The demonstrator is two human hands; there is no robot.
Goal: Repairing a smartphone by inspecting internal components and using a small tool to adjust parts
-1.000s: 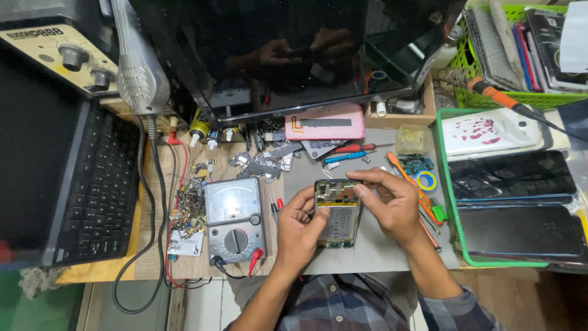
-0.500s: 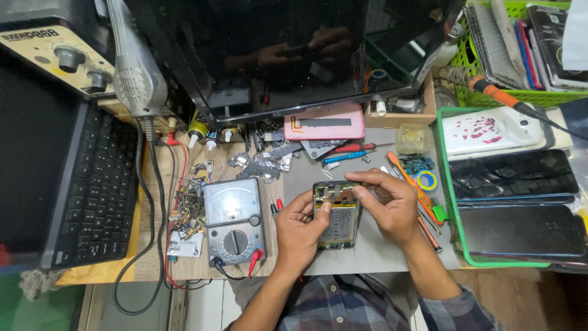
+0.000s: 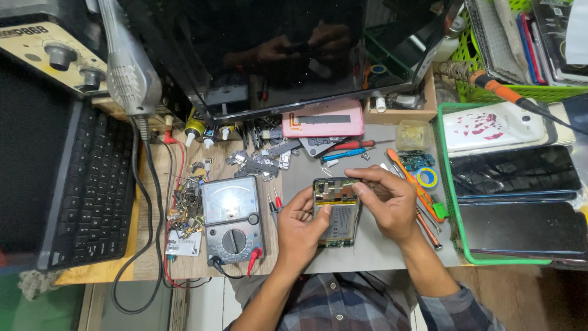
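Both hands share the grip on an opened phone that lies back-up on the grey mat in the middle of the desk. The left hand closes on the phone's left edge, thumb lying over the lower part near the battery, which seems meant to keep the body from sliding on the mat. The right hand comes in from the other side with its fingertips pinched together at the upper right corner, over the exposed circuit board; whether a small part or tool sits between them is too small to tell. So the phone sits between the two hands, braced low and left, worked on high and right, its top end pointing away from the person. An analogue multimeter with red and black leads rests just to the left of the left hand, near enough to reach, and a heap of small metal parts lies beyond it. Screwdrivers and tweezers fan out above the phone beside a pink phone case. To the right, a green tray holds several other phones, well apart from the work. A dark monitor leans over the far side, and a black keyboard stands at the left.
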